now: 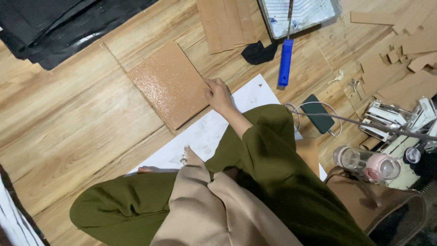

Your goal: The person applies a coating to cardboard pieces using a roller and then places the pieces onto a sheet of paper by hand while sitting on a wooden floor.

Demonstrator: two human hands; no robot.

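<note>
Glittered tan board (169, 84) flat on wood floor (68, 132), near corner overlapping white sheet (205, 132). Right hand (217, 94) at board's 4 o'clock edge, fingers curled over rim, seemingly steadying it. Left hand unseen. Blue-handled roller (286, 59) in paint tray (300, 16) at 1 o'clock.

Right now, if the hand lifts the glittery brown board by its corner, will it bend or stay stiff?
The glittery brown board lies flat with straight edges, so it probably stays fairly stiff. It looks thin, so likely light. Its rough sparkling face should not slip easily under the hand.
</note>
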